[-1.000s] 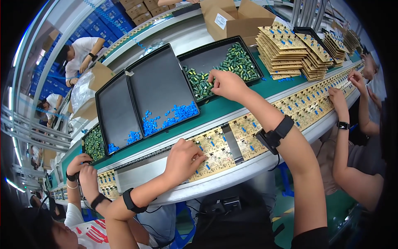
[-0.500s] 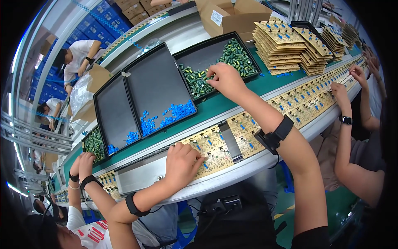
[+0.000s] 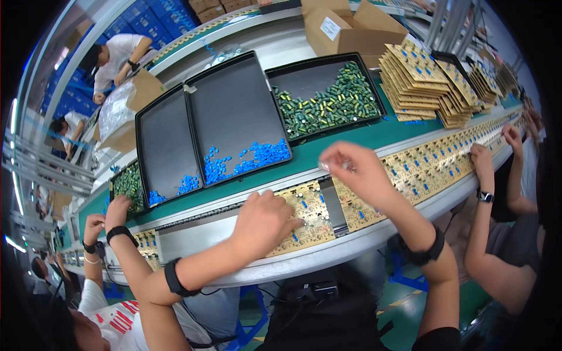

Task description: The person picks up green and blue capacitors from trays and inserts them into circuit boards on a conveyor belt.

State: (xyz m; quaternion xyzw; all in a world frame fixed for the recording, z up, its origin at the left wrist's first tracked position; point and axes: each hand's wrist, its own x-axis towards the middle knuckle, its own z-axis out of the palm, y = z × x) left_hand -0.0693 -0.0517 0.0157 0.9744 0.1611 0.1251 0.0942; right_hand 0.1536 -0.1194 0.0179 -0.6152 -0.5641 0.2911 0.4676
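Partly, the board (image 3: 319,231) by the near edge of the surface (image 3: 307,157) is populated: components (image 3: 295,238) are seated, with open patches between. Its left side is covered by the left hand (image 3: 261,223), whose grip cannot be made out. In the blurred grip of the right hand (image 3: 362,175), raised near the board's far right corner, a pale part (image 3: 325,166) appears to be pinched, not yet seated. Green parts (image 3: 336,106) and blue parts (image 3: 257,157) are heaped in trays (image 3: 225,99) toward the far edge. A stack (image 3: 413,82) of boards is placed farther right, before a carton (image 3: 357,41). The room is backed by blue crates (image 3: 170,17).
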